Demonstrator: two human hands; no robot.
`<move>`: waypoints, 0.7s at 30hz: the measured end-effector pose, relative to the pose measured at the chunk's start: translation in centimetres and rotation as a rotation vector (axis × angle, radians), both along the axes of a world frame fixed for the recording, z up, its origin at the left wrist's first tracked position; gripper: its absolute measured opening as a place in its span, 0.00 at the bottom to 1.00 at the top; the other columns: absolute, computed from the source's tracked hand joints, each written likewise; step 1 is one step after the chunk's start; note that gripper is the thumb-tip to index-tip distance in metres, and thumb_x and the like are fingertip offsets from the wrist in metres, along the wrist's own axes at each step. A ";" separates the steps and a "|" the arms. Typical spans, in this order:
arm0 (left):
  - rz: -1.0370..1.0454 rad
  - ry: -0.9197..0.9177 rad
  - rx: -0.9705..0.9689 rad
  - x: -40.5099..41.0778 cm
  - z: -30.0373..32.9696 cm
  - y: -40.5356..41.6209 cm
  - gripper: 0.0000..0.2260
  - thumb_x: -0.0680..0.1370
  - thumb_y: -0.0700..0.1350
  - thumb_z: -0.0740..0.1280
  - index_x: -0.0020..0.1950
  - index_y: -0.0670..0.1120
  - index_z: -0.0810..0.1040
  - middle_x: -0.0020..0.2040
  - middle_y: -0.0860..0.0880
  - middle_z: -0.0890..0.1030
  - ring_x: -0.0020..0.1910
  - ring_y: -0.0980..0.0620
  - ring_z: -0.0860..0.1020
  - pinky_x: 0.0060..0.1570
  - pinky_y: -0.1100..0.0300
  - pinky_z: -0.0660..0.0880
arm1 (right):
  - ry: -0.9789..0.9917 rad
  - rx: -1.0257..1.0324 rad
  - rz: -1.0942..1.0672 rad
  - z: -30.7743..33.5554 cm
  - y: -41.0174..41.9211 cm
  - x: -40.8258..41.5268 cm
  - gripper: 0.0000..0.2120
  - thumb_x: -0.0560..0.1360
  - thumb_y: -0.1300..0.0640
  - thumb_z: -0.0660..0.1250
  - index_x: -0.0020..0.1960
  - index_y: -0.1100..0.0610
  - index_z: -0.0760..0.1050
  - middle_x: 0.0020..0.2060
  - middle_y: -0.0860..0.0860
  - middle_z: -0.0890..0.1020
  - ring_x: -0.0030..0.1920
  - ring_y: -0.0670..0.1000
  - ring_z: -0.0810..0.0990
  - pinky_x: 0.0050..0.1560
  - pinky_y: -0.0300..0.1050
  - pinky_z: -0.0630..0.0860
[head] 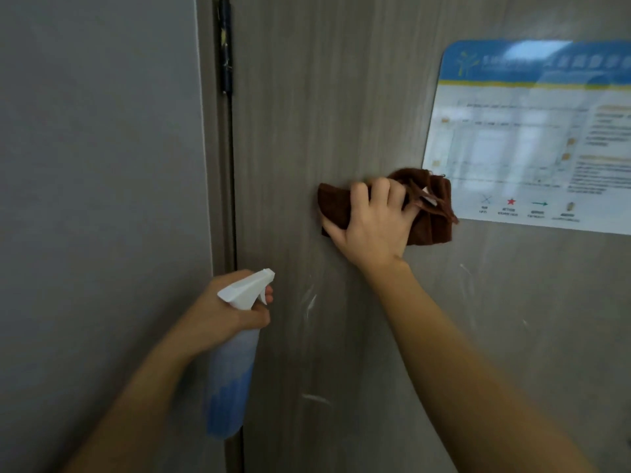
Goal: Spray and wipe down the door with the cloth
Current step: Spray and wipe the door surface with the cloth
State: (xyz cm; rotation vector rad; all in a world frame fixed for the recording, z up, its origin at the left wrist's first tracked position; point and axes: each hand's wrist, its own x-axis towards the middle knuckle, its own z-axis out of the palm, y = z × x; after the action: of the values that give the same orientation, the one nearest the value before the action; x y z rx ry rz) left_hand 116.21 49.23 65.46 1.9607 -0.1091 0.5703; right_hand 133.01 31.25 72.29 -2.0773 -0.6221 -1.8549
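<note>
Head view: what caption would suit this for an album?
Right hand presses brown cloth on door; left hand holds spray bottle.

Counted in view are one door [341,114], one brown cloth [432,220], one spray bottle [235,363], one posted notice [532,131], one hinge [225,46], and two hands, left hand [222,315] and right hand [372,227].

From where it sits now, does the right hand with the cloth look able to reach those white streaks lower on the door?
Probably yes. The right hand presses the brown cloth on the door just above the white streaks, with bare door between. The spray bottle sits left of that path.
</note>
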 end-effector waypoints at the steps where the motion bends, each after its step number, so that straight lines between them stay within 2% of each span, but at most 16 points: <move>1: -0.020 0.000 0.011 0.3 -0.3 0.2 0.15 0.60 0.47 0.75 0.45 0.46 0.82 0.45 0.48 0.84 0.46 0.53 0.83 0.47 0.61 0.79 | -0.001 0.003 -0.014 -0.3 0.1 0.2 0.26 0.65 0.35 0.72 0.48 0.57 0.76 0.48 0.57 0.76 0.52 0.58 0.66 0.46 0.59 0.73; 3: -0.051 -0.002 0.034 1.0 -0.6 0.8 0.11 0.63 0.42 0.75 0.43 0.45 0.82 0.44 0.49 0.84 0.45 0.54 0.82 0.46 0.62 0.78 | 0.007 0.000 -0.024 -0.2 0.2 0.4 0.27 0.65 0.35 0.72 0.51 0.57 0.76 0.50 0.58 0.77 0.53 0.58 0.65 0.47 0.62 0.73; 6: -0.100 0.000 0.009 1.7 -1.4 1.3 0.10 0.64 0.39 0.74 0.44 0.43 0.81 0.43 0.50 0.84 0.44 0.56 0.82 0.45 0.64 0.77 | 0.024 -0.001 -0.048 -0.1 0.1 0.4 0.28 0.67 0.34 0.70 0.53 0.57 0.76 0.51 0.59 0.77 0.54 0.58 0.65 0.49 0.62 0.72; 9: -0.150 0.006 -0.021 1.7 -2.5 1.2 0.10 0.64 0.38 0.75 0.44 0.44 0.81 0.43 0.50 0.83 0.43 0.55 0.81 0.45 0.63 0.76 | 0.035 0.004 -0.091 -0.8 0.2 0.5 0.28 0.67 0.34 0.68 0.54 0.56 0.76 0.51 0.59 0.77 0.54 0.58 0.65 0.51 0.61 0.70; 16: -0.105 0.020 -0.150 2.2 -2.9 2.2 0.09 0.63 0.40 0.75 0.41 0.49 0.83 0.44 0.49 0.84 0.43 0.56 0.81 0.46 0.61 0.76 | 0.011 0.030 -0.107 -2.2 0.7 0.4 0.28 0.67 0.33 0.68 0.53 0.56 0.77 0.51 0.58 0.78 0.54 0.58 0.66 0.52 0.60 0.69; 18: -0.097 0.005 -0.148 1.9 -3.2 2.3 0.10 0.64 0.39 0.76 0.43 0.47 0.82 0.45 0.47 0.84 0.45 0.54 0.82 0.47 0.61 0.77 | 0.009 0.019 -0.098 -2.7 0.8 0.4 0.28 0.68 0.33 0.69 0.53 0.56 0.77 0.51 0.57 0.78 0.54 0.58 0.66 0.52 0.59 0.68; 21: -0.067 -0.026 -0.152 1.8 -3.6 2.6 0.10 0.66 0.35 0.76 0.46 0.42 0.81 0.45 0.47 0.83 0.44 0.56 0.81 0.46 0.63 0.77 | -0.001 0.023 -0.095 -2.7 0.8 0.6 0.27 0.68 0.33 0.68 0.52 0.55 0.77 0.51 0.57 0.78 0.54 0.57 0.67 0.52 0.58 0.67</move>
State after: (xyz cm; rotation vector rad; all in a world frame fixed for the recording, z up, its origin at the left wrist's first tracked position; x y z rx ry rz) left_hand 118.01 51.85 61.91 1.7955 -0.1435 0.5447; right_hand 133.56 32.02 69.58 -2.1259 -0.5082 -1.9044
